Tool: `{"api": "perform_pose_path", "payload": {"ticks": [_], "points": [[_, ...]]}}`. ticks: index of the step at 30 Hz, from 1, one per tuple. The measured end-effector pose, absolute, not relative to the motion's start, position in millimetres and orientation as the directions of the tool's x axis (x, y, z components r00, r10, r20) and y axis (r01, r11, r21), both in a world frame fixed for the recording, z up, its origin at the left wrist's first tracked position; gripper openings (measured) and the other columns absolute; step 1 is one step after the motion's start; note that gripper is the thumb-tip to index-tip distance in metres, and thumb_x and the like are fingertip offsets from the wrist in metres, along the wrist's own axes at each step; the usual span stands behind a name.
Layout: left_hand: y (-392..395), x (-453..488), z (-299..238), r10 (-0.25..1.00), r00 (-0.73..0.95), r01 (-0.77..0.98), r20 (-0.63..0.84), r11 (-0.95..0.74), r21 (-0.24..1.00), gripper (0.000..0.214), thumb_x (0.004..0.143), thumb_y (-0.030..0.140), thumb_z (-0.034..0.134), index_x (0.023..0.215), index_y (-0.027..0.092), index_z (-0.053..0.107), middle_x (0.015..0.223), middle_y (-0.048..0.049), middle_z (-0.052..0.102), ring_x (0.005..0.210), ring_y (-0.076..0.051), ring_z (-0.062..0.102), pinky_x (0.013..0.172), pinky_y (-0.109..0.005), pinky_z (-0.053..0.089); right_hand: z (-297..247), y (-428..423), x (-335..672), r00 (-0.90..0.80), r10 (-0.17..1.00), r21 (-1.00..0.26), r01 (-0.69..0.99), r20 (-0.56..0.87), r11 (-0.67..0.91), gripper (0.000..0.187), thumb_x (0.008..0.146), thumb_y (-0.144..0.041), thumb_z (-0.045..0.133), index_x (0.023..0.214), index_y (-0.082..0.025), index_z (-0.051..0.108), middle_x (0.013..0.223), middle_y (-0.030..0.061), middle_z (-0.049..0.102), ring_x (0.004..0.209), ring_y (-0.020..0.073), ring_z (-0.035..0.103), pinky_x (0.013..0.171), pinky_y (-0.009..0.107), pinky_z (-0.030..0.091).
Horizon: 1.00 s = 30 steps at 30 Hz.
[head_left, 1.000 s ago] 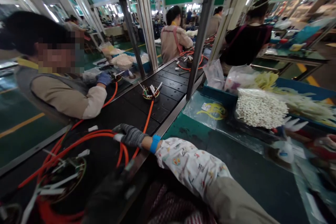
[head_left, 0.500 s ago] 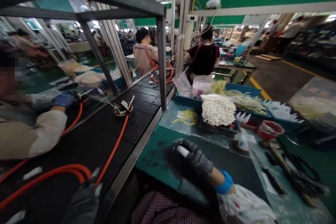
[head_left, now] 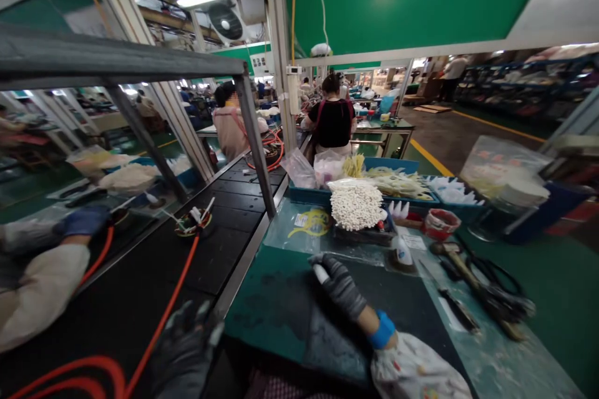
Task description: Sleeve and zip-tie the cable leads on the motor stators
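Note:
My left hand, in a dark grey glove with pale fingertips, is over the black conveyor belt with its fingers apart, just right of an orange cable. Nothing shows in it. My right hand, gloved in grey with a white-covered thumb tip and a blue wristband, rests on the dark mat with loosely bent fingers; I see nothing in its grasp. Farther along the belt lies a round wound coil part with white sleeves, joined to the orange cable.
Behind my right hand stand a bag of white beads, blue trays of plastic parts and a red cup. A hammer and a knife lie at right. A metal frame spans the belt; a co-worker's gloved hand works opposite.
The view has turned right and tipped up. My left hand has come away from the orange cable and its fingers have spread. My right hand remains on the mat.

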<state>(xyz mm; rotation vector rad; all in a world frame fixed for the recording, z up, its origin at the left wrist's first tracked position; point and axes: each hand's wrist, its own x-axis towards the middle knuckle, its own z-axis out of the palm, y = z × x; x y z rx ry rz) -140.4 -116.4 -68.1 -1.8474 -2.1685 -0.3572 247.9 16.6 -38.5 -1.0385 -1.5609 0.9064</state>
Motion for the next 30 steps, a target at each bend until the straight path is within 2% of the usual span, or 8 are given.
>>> {"api": "perform_pose_path", "payload": {"ticks": [2,6,8,12,16,22,30], "points": [[-93.6,-120.6,-72.4,0.922,-0.133,0.991,0.364,0.120,0.060,0.036,0.100,0.039,0.059,0.122,0.034,0.087,0.139,-0.0076,0.084,0.137,-0.042,0.075,0.118,-0.060,0.060,-38.6,13.3,244.3,-0.150,0.916,-0.896,0.198,0.372,0.397,0.025,0.098,-0.041,0.069,0.107,-0.028,0.088,0.110,0.0107,0.090,0.106,0.0335,0.086,0.109,0.052,0.070],[-62.1,-97.4,-67.8,0.944,-0.075,0.993,0.321,0.042,0.108,0.032,0.105,0.028,0.056,0.111,0.031,0.088,0.122,-0.0067,0.088,0.116,-0.031,0.082,0.111,-0.045,0.062,-39.9,13.6,243.0,-0.181,0.876,-0.843,0.241,0.448,0.481,0.025,0.099,-0.031,0.065,0.109,-0.028,0.088,0.111,0.0100,0.091,0.105,0.0313,0.087,0.106,0.049,0.071],[-56.8,-89.2,-61.4,0.948,-0.054,0.995,0.313,0.024,0.101,0.036,0.107,0.025,0.051,0.105,0.026,0.087,0.116,-0.0108,0.088,0.110,-0.032,0.081,0.109,-0.046,0.061,-40.1,15.9,244.4,-0.189,0.854,-0.813,0.263,0.484,0.519,0.027,0.102,-0.028,0.062,0.111,-0.026,0.088,0.113,0.0113,0.091,0.107,0.0305,0.088,0.107,0.047,0.071],[-56.3,-79.1,-51.6,0.960,-0.112,0.994,0.255,0.108,0.031,0.048,0.110,0.019,0.039,0.109,0.017,0.087,0.114,-0.0189,0.084,0.114,-0.036,0.077,0.102,-0.047,0.059,-41.2,19.7,246.3,-0.218,0.810,-0.752,0.300,0.545,0.587,0.027,0.104,-0.025,0.061,0.115,-0.024,0.086,0.114,0.0113,0.091,0.107,0.0277,0.088,0.106,0.043,0.071],[-53.6,-80.8,-52.6,0.974,-0.156,0.987,0.163,0.162,-0.021,0.045,0.111,0.020,0.043,0.119,0.016,0.087,0.118,-0.0189,0.084,0.120,-0.036,0.074,0.100,-0.044,0.057,-45.8,22.4,245.0,-0.238,0.781,-0.708,0.331,0.578,0.625,0.026,0.103,-0.021,0.064,0.116,-0.025,0.085,0.113,0.0088,0.091,0.106,0.0248,0.088,0.105,0.038,0.071],[-48.0,-84.6,-60.6,0.977,-0.145,0.988,0.158,0.152,-0.038,0.045,0.114,0.023,0.043,0.122,0.017,0.087,0.121,-0.0160,0.085,0.119,-0.034,0.074,0.109,-0.044,0.054,-52.8,24.5,243.1,-0.252,0.759,-0.673,0.353,0.601,0.650,0.027,0.101,-0.018,0.066,0.117,-0.026,0.086,0.112,0.0075,0.091,0.104,0.0240,0.088,0.103,0.037,0.072],[-47.7,-80.3,-59.1,0.971,-0.172,0.984,0.167,0.178,-0.022,0.038,0.110,0.021,0.049,0.118,0.020,0.087,0.123,-0.0143,0.085,0.116,-0.032,0.074,0.105,-0.041,0.053,-57.1,28.3,245.8,-0.228,0.757,-0.661,0.379,0.612,0.648,0.025,0.102,-0.018,0.066,0.115,-0.025,0.087,0.109,0.0078,0.091,0.102,0.0241,0.089,0.101,0.037,0.073]]}}
